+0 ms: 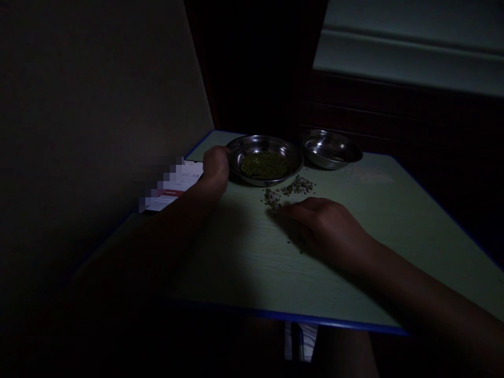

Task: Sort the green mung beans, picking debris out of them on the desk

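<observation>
1. Right hand [323, 223] is laid palm-down on tabletop [394, 236], grip loose, nothing held; fingertips touch scattered grains [289, 190].
2. Left hand [214, 167] is closed on rim of green-filled steel dish [264, 158], at 12 o'clock.
3. Second dish [329, 148] is seen at 1 o'clock; papers [173, 186] at 10.

Pale blue-edged table [394, 220] bears 2 steel bowls [331, 148], scattered grains [289, 189], a paper [177, 184]

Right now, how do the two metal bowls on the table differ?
The near bowl holds a bed of green grains; the far bowl looks almost empty. The left hand grips the near bowl's rim; nothing touches the far bowl. Both are shallow, shiny steel, standing upright.
</observation>
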Demonstrator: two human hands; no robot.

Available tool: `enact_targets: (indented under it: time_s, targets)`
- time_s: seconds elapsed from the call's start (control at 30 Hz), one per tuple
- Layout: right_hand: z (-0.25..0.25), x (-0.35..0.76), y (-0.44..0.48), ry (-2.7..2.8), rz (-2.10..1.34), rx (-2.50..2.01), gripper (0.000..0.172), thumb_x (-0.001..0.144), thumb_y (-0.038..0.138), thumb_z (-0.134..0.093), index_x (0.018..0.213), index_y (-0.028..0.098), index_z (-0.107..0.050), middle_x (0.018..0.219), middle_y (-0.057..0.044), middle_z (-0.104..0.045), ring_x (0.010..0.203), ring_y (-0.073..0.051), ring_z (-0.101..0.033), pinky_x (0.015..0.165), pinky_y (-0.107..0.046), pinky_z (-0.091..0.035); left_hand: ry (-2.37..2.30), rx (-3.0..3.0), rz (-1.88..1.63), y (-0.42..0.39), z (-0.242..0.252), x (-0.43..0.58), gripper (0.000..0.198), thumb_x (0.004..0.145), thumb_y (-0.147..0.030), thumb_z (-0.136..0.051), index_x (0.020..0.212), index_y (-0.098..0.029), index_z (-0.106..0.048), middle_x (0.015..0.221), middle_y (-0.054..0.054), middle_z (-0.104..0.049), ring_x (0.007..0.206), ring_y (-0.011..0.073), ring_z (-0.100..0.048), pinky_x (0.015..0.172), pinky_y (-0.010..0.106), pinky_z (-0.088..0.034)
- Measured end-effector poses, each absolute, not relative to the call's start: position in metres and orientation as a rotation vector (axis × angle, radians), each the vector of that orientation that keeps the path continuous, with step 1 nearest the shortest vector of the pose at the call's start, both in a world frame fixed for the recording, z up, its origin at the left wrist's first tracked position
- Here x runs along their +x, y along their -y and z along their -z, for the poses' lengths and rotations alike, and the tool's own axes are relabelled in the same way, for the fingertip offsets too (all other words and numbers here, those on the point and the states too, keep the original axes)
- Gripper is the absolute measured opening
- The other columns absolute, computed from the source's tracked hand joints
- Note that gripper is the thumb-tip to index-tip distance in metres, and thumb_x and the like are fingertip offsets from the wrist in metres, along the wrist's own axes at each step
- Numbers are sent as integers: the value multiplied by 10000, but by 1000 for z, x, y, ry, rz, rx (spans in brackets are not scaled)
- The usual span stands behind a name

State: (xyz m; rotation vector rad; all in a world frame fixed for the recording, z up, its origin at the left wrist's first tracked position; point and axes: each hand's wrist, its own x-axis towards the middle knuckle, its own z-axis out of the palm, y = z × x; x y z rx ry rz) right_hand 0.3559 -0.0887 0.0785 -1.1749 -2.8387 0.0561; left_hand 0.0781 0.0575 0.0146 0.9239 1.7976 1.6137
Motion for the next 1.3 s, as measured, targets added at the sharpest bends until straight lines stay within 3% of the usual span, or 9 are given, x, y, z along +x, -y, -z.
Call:
enact_targets:
  time_s: [0.23,0.47,0.63,0.77,0.9,1.07,1.3]
  targets:
    - [-77,362,90,2859,-133,-1055,466,1173,59,-723,1556,230,-924,1340,-128,-994,1188,-294,-948,1027,-386,-709,-1810,909,-1601,-55,-19,82,169,889,-124,-666,794,-249,-727,1129,101,-863,1351,362,-836,1319,533,-665]
    - [-91,395,89,2746,-602,-918,501,1122,-13,-750,1451,290,-975,1503,-80,-961,1346,-264,-943,1208,-414,-724,-1821,948,-1592,-57,-17,80,179,840,-106,-652,754,-246,-724,1041,100,-832,1372,384,-832,1332,559,-662]
    - [-96,410,83,2701,-756,-942,423,1111,1,-760,1266,303,-1014,1294,-31,-1010,1135,-245,-983,1048,-364,-755,-1849,918,-1610,-56,-18,79,174,822,-113,-662,757,-259,-730,1038,85,-849,1332,363,-845,1342,521,-650]
    - [-92,414,75,2549,-568,-1043,501,1086,12,-685,1383,271,-994,1355,-85,-999,1190,-293,-978,1053,-409,-757,-1824,910,-1585,-56,-17,77,154,822,-151,-704,752,-287,-727,1072,82,-877,1359,369,-849,1326,526,-667]
    - [-90,415,58,2359,-327,-1306,523,1113,49,-599,1474,179,-954,1258,-160,-999,1067,-333,-971,964,-467,-766,-1845,904,-1603,-57,-19,77,168,818,-148,-683,760,-304,-712,1108,79,-886,1421,352,-829,1354,511,-654]
    - [-86,417,22,2286,-172,-1487,526,1071,35,-613,1433,181,-966,1235,-184,-985,1090,-363,-951,1006,-514,-747,-1810,806,-1641,-56,-23,79,168,759,-131,-662,726,-295,-664,1086,83,-871,1367,359,-840,1321,525,-670]
    - [-69,414,-6,2242,-289,-1527,585,941,-52,-663,1403,135,-969,1133,-165,-976,1035,-308,-919,961,-392,-684,-1789,819,-1622,-57,-24,79,169,717,-148,-711,712,-300,-635,952,74,-810,1289,388,-846,1193,520,-724]
